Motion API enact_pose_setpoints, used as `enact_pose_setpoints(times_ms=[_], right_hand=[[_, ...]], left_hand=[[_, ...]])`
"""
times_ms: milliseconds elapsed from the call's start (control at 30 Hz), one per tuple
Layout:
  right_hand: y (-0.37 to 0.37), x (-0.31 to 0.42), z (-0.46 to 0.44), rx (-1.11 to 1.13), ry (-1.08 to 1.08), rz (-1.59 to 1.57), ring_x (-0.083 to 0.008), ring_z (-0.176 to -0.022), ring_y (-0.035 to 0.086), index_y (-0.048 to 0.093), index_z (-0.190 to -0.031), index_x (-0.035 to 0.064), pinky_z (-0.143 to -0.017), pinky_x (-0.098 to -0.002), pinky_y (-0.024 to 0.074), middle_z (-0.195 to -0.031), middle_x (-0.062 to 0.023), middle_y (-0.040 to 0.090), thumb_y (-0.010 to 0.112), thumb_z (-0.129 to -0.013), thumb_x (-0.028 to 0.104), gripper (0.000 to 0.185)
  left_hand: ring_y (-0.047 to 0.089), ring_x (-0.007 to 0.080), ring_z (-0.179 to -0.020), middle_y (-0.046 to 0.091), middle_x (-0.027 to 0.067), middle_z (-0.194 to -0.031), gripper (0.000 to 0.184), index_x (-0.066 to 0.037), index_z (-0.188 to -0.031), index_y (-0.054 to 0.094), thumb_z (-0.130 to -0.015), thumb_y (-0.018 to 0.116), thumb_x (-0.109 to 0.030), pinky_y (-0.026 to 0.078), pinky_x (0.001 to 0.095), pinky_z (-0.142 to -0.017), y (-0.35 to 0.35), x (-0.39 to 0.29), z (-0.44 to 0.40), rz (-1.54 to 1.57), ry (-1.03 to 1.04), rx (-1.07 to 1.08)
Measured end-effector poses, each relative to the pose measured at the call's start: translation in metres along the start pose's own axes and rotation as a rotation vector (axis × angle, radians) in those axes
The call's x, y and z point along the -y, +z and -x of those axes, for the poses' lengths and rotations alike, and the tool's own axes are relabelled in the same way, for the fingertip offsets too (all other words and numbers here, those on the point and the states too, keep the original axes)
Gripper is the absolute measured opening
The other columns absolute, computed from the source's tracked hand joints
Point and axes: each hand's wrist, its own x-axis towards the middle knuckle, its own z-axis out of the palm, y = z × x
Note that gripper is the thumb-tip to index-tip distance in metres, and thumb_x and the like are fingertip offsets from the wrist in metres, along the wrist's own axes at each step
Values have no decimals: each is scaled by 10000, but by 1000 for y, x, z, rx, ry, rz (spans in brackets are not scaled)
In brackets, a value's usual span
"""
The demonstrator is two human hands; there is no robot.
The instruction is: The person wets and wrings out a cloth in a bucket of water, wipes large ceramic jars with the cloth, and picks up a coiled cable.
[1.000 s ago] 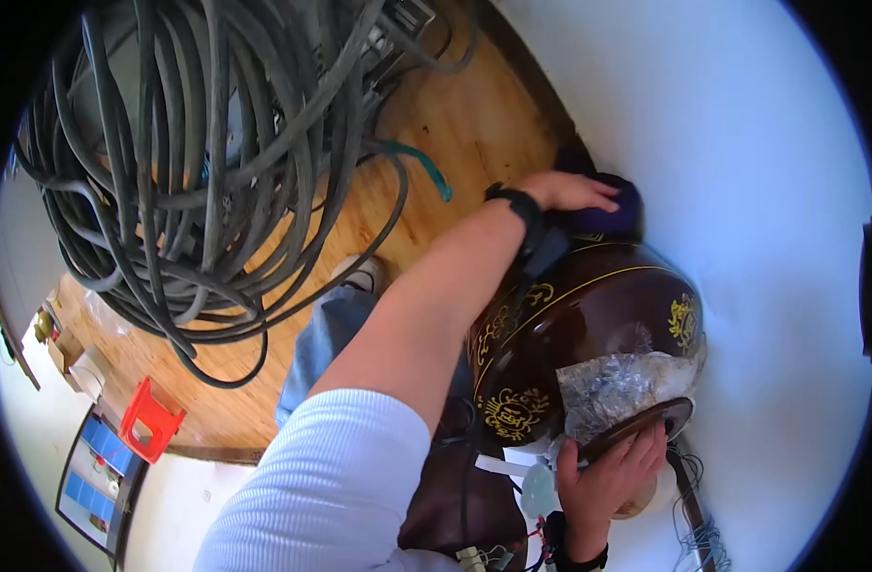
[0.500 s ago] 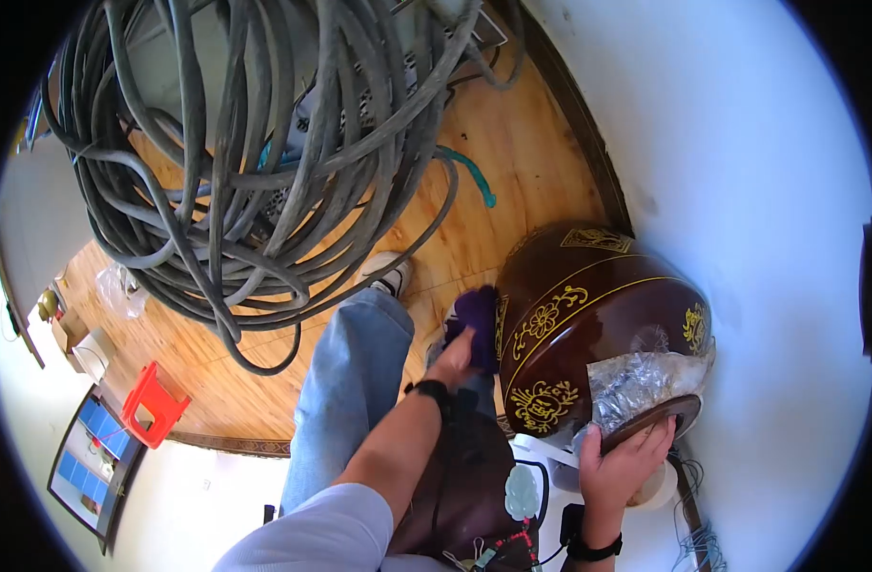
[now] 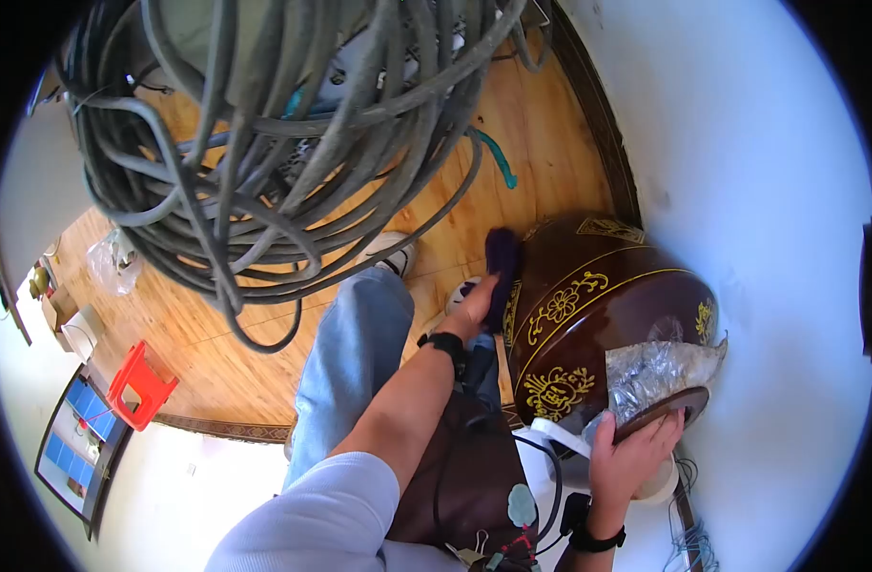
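A dark brown glossy jar [image 3: 636, 296] with yellow floral designs stands against the wall at the right. My left hand [image 3: 476, 303] is closed on a dark purple cloth [image 3: 502, 262] at the jar's left side. My right hand [image 3: 636, 458] grips a round brown lid [image 3: 663, 408] near the jar's lower end, thumb on the left and fingers over its edge. Crinkled clear plastic [image 3: 646, 377] lies between the lid and the jar. The jar's mouth is hidden.
A large coil of thick grey cable [image 3: 293, 172] fills the upper left, above the wooden floor [image 3: 235, 367]. A red stool [image 3: 142, 386] is at the lower left, with boxes [image 3: 81, 329] nearby. Thin wires [image 3: 693, 534] run along the wall.
My left hand with the purple cloth has gone from the jar's far upper end down to its left side, then slightly up and right. My right hand stays on the lid.
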Motion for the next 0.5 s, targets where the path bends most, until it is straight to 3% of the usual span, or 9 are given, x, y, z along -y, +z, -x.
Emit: enact_pose_setpoints(times_ms=[33,167,267,367,400,500], right_hand=[[-1,0,1,-6,-2,-6,-492,-1243,327,350,-1247,-173,-1044,-549,264,-1296,-348,374,624,-794,346,741],[-6,4,-1,-9,25,-19,-464,-1262,326,384,-1202,-220,-1058,-517,276,-1257,-343,411,633,-789,349,746],[-14,10,-4,20,86,-16,-428,-1277,329,387,-1190,-270,-1092,-442,272,-1259,-346,423,637,-789,378,802],[-14,6,-4,49,110,-48,-446,-1270,326,393,-1181,-261,-1094,-459,266,-1251,-369,423,648,-769,387,808],[-15,5,-4,72,117,-27,-436,-1276,325,397,-1187,-262,-1106,-435,254,-1268,-378,419,640,-774,406,823],[-23,-1,-5,173,147,-56,-411,-1305,317,422,-1223,-204,-1109,-422,259,-1317,-338,415,648,-778,443,817]], left_hand=[[509,220,-1158,531,62,-1317,595,-128,-1417,361,-930,397,-468,347,486,-992,-3,12,7,66,-129,22],[470,229,-1242,497,67,-1362,622,-132,-1443,316,-929,402,-473,304,506,-1048,-23,91,22,235,-261,107],[440,231,-1275,405,73,-1438,651,-133,-1473,244,-917,478,-376,301,475,-1068,-22,128,52,209,-142,122],[500,225,-1213,452,104,-1391,669,-163,-1476,246,-889,548,-270,389,401,-1017,-2,89,123,132,-116,80],[586,215,-1088,535,112,-1294,673,-174,-1471,262,-875,569,-229,470,361,-921,1,74,145,186,-109,109],[621,196,-1016,580,91,-1216,687,-163,-1470,248,-867,575,-201,502,370,-878,-8,48,184,212,8,129]])
